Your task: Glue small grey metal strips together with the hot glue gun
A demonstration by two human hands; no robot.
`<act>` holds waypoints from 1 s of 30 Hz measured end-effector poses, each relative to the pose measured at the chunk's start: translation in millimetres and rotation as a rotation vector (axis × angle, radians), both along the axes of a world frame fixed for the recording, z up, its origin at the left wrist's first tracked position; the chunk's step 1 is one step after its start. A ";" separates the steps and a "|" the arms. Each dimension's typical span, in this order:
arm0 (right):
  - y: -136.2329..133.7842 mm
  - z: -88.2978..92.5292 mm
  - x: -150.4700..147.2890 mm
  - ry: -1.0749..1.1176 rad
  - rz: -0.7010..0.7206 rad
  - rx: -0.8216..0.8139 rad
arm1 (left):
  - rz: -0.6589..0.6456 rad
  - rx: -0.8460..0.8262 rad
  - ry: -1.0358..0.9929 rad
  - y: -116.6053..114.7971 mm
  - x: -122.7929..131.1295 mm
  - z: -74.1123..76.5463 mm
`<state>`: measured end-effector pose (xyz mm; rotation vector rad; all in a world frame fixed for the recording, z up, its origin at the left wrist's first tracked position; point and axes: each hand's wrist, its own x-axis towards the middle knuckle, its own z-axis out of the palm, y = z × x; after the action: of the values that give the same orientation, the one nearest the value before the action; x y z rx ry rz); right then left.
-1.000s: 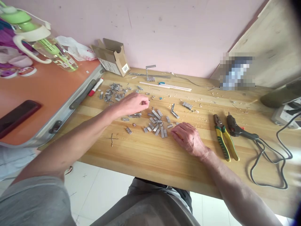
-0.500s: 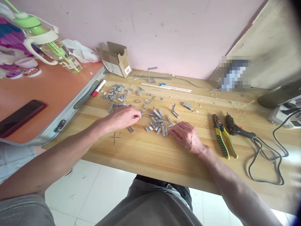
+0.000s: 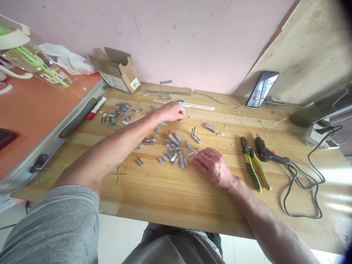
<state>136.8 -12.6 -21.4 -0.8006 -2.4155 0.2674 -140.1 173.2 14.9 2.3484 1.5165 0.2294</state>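
My left hand point(image 3: 173, 111) reaches over the table with its fingers closed in a pinch at a small blue piece point(image 3: 180, 119), which shows partly under the fingertips. Resting on the wood, my right hand point(image 3: 211, 167) has its fingers curled together; whatever is beneath them is hidden. Just left of it lies a loose pile of flat grey metal strips, like staple pieces point(image 3: 173, 146). An L-shaped metal piece point(image 3: 196, 135) and a short row of joined strips point(image 3: 211, 127) lie beyond my right hand.
Pliers point(image 3: 251, 161) and a corded glue gun point(image 3: 268, 152) lie at right. A cardboard box point(image 3: 117, 71), metal scraps point(image 3: 119, 113) and a red-and-white marker point(image 3: 96, 108) are at left. White sticks point(image 3: 198, 106) lie near the wall. A phone point(image 3: 262, 89) leans at back right.
My left hand has moved away from me and to the right, from beside the metal strips to the small blue piece. My right hand stays in place. The camera view has shifted right.
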 end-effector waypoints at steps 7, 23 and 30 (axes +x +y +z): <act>-0.2 2.9 0.4 -0.007 0.016 -0.052 | -0.058 -0.015 -0.039 -1.2 -16.8 -7.5; 0.9 1.6 -0.7 0.005 0.064 -0.028 | 0.232 0.080 -0.024 -175.7 -135.7 38.3; -0.3 -3.1 -2.0 -0.006 0.074 -0.030 | 0.246 -0.027 0.073 -217.6 -141.1 3.5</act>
<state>134.8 -13.0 -24.5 -0.7277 -2.4552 0.3313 -281.2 -44.4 18.5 2.1684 1.8320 0.1824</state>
